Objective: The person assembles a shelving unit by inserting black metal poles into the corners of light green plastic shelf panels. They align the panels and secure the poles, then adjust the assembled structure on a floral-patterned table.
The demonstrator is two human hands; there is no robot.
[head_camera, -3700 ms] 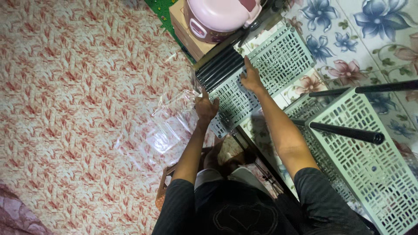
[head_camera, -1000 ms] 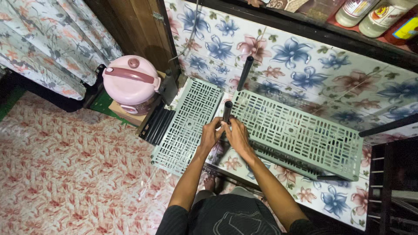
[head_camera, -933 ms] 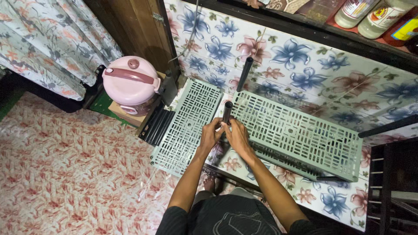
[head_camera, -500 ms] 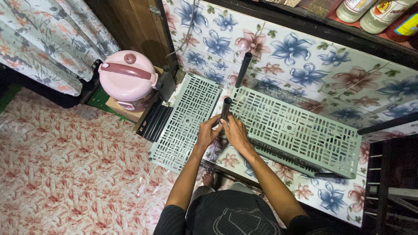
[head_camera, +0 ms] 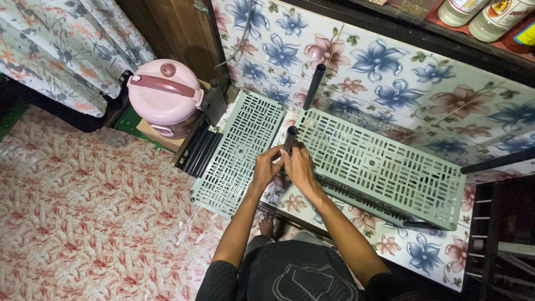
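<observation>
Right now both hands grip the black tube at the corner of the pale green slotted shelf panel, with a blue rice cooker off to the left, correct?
Not quite: the head view shows the rice cooker is pink, not blue. The rest holds.

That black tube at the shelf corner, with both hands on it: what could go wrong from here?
The black tube may go in crooked: both the left hand and the right hand crowd one corner of the grey slotted shelf, hiding the joint. Fingers could get pinched there. Pressing might also tip the shelf, since the far tube stands untouched.
</observation>
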